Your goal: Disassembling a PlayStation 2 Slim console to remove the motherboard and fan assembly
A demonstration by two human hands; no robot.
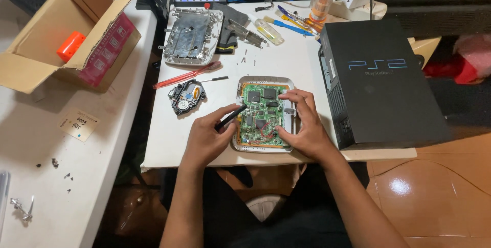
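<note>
Beside the black console box [378,79], right hand [302,125] steadies the circuit board [263,115].

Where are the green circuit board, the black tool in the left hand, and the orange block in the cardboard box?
Green circuit board [262,109], head view, on its upper middle.
Black tool [231,116], head view, mid-shaft.
Orange block [70,46], head view, its top face.
</note>
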